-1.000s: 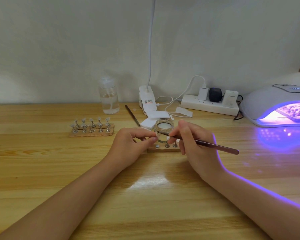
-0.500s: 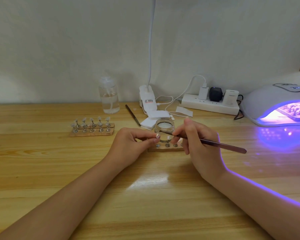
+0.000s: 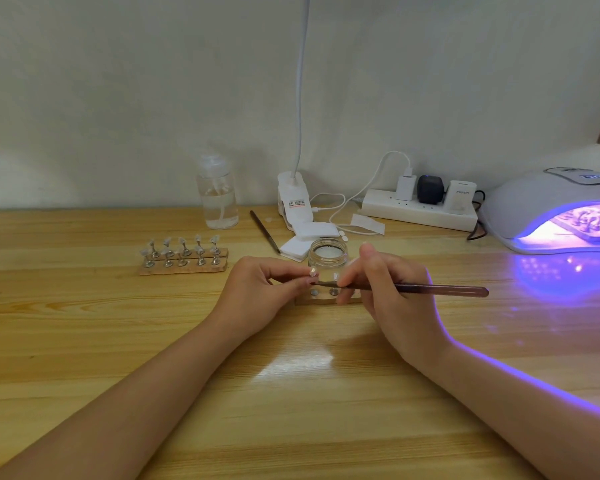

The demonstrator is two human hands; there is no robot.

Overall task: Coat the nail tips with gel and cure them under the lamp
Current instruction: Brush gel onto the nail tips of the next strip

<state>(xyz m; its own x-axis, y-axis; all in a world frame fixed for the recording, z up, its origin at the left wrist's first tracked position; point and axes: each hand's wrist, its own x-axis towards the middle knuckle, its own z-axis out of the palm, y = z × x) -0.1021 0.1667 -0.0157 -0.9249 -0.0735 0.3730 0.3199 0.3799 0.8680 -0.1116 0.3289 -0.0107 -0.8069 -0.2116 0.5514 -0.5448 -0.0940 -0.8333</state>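
Note:
My left hand (image 3: 264, 289) pinches a small clear nail tip (image 3: 312, 271) on its stand, lifted just above a wooden holder strip (image 3: 321, 299). My right hand (image 3: 392, 292) grips a dark gel brush (image 3: 430, 289) like a pen, bristles touching just below the tip. An open glass gel jar (image 3: 327, 256) stands right behind both hands. A second wooden holder (image 3: 184, 263) with several nail tips on metal stands sits to the left. The white curing lamp (image 3: 548, 206) glows purple at the right, with another holder of tips inside.
A clear pump bottle (image 3: 217, 194), a clip lamp base (image 3: 292, 202), white pads (image 3: 312, 233), a spare brush (image 3: 264, 235) and a power strip (image 3: 420, 211) with plugs and cables line the back of the wooden table (image 3: 291, 393).
The brush has swung lower and flatter, its tip now at the nail tip between my left fingers. My right hand shifted slightly down and right; the left hand stays put.

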